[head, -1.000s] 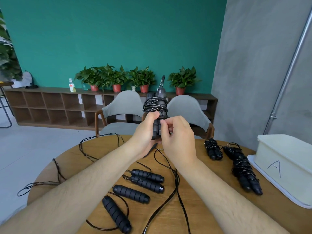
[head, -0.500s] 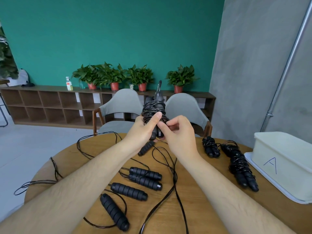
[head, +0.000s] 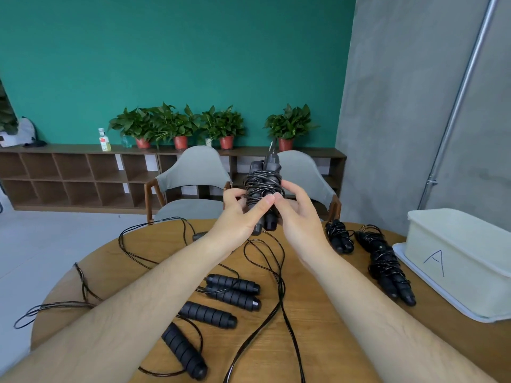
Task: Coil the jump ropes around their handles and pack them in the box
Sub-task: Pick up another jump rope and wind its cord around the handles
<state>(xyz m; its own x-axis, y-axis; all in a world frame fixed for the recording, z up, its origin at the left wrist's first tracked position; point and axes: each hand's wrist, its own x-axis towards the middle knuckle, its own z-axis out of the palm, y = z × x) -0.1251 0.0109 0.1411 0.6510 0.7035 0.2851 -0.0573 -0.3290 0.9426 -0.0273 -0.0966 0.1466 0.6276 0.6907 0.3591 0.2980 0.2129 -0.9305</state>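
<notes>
I hold a black jump rope bundle [head: 264, 189] upright above the round wooden table [head: 326, 335], its cord wound around the two paired handles. My left hand [head: 240, 217] grips it from the left, thumb across the front. My right hand [head: 296, 214] cups it from the right, fingers behind the coils. Loose cord [head: 276, 275] lies on the table below the bundle. Several uncoiled handles [head: 229, 291] lie between my forearms. Three coiled ropes [head: 338, 236] [head: 372, 240] [head: 392, 280] rest at the right, beside the white box [head: 459, 258] marked "A".
Loose black cords [head: 83, 288] trail off the table's left edge. Two grey chairs [head: 193, 186] stand behind the table. A low wooden shelf [head: 72, 175] with potted plants runs along the green wall. The box stands on its white lid [head: 431, 286] at the right edge.
My hands have spread apart around the bundle: the right moved to its right side, the left thumb now lies across the front. The bundle sits slightly lower.
</notes>
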